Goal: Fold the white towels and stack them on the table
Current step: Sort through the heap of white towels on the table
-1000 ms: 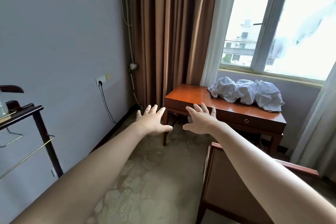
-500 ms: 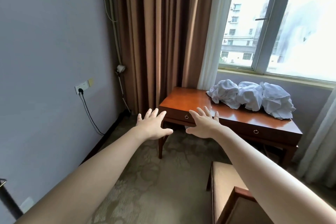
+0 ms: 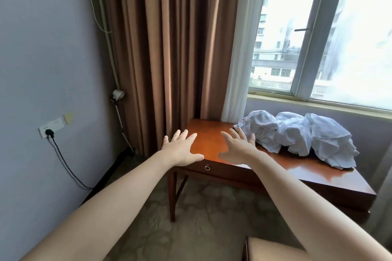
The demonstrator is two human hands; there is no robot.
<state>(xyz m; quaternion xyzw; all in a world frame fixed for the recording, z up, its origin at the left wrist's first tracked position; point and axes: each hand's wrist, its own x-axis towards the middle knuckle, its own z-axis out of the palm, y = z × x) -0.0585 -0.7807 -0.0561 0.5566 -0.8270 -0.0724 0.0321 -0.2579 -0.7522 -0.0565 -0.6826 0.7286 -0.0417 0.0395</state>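
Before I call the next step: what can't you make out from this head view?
- Towels: three crumpled heaps; the folds hide how many towels there are.
- Table: right legs hidden behind the right arm.
- Chair: cut off by the bottom edge.
- Left hand, right hand: touching the table or hovering, unclear.

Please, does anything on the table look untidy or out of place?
Yes. Three white towels lie crumpled in loose heaps on the table, by the window, none folded or stacked. Nothing looks spilled or damaged. The left hand and right hand are open, holding nothing.
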